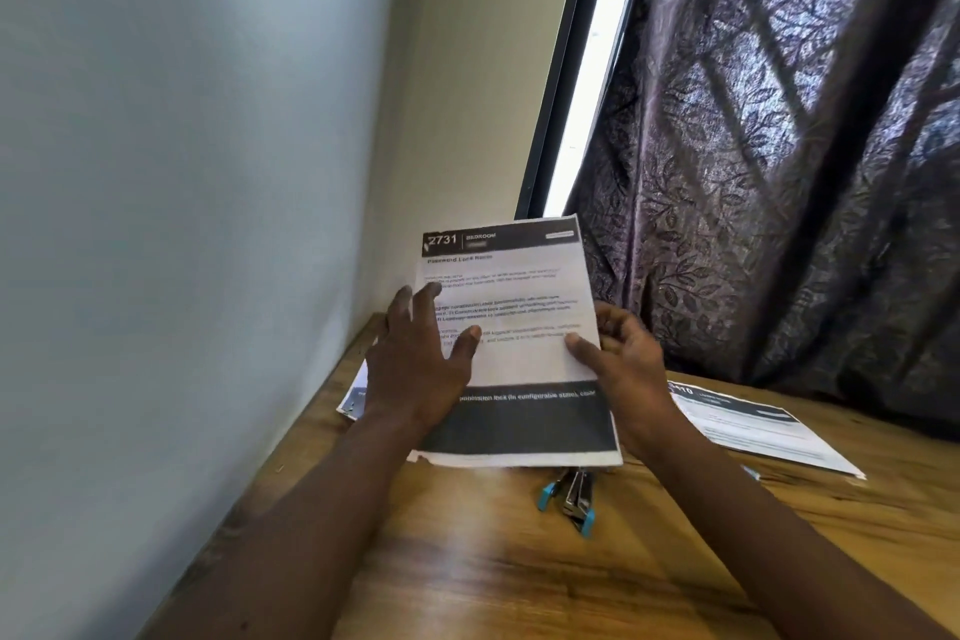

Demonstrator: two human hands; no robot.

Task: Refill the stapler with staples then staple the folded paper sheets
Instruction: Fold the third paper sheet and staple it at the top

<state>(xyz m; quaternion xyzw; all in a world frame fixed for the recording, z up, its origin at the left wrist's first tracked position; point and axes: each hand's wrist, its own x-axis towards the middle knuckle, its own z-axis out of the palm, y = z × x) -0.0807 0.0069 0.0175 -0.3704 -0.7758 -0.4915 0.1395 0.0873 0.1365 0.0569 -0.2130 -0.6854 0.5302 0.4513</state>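
Centrally, a stack of white printed paper sheets with black header and footer bands point(514, 327) is clasped at its right edge by the right grip point(623, 359), a bare hand, with the thumb laid on the front and the fingers curled behind. The left grip point(415, 364) is released, its straight, spread fingers pressed against the stack's left front. The stack is held tilted over the brown wooden surface point(467, 561). Just below its lower edge, a small metal stapler with blue plastic ends point(571, 502) is seen lying on the surface, partly hidden. A further printed sheet point(753, 426) is laid flat to the right, beside a dark purple leaf-patterned curtain point(779, 172).
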